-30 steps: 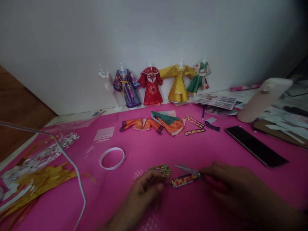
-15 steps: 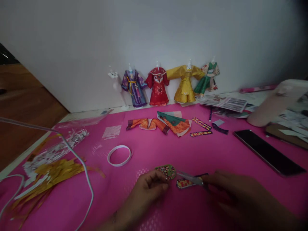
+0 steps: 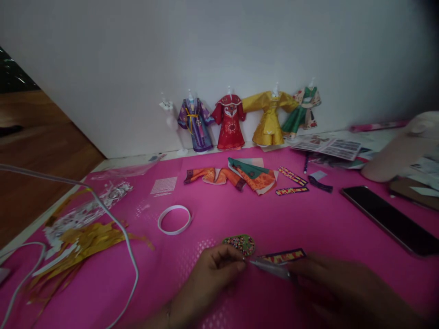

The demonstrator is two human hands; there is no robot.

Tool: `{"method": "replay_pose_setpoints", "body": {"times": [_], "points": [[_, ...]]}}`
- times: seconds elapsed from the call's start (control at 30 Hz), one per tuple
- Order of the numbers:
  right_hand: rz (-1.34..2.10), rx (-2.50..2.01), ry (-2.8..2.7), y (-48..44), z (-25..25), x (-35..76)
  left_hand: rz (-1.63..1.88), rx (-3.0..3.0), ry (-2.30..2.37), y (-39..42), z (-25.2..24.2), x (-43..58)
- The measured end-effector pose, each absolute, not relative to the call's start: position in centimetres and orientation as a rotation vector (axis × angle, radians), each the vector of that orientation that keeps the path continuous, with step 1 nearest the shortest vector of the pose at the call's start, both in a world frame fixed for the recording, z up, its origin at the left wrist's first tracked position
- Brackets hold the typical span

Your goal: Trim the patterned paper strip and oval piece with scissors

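My left hand [image 3: 209, 276] is closed in a pinch near the front of the pink mat, on something too small to name; a tiny light speck shows at its fingertips. My right hand [image 3: 343, 283], blurred, grips a pair of scissors [image 3: 272, 268]. The blades point left, and their tips come close to the left fingertips. Just behind the left hand lies a green oval piece [image 3: 242, 243] covered in coloured beads. A patterned fabric strip [image 3: 288, 255] with a dark border lies behind the blades, partly hidden by them.
A white ring [image 3: 174, 220], small orange garment pieces [image 3: 216, 176] and a phone [image 3: 391, 219] lie on the mat [image 3: 206, 210]. Dressed doll forms, including a red dress [image 3: 229, 123], stand along the wall. At left, a white cable [image 3: 128, 246] loops beside yellow ribbons [image 3: 92, 240].
The scissors have moved left and slightly down, bringing their tips to my left fingertips. My left hand stays pinched beside the green beaded piece. The whole view has shifted slightly.
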State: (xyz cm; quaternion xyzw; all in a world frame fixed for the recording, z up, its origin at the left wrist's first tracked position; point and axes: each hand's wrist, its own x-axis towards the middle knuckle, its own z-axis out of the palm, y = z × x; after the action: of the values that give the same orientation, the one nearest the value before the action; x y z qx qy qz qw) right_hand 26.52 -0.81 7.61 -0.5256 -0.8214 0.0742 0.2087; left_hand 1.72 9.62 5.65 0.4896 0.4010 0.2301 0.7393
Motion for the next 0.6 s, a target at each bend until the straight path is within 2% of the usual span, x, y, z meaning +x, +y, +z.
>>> {"method": "replay_pose_setpoints", "body": {"times": [0.6], "points": [[0.086, -1.373, -2.291, -0.54, 8.12, 25.79, 0.477, 1.098, 0.932, 9.58, 6.03, 1.88]]}}
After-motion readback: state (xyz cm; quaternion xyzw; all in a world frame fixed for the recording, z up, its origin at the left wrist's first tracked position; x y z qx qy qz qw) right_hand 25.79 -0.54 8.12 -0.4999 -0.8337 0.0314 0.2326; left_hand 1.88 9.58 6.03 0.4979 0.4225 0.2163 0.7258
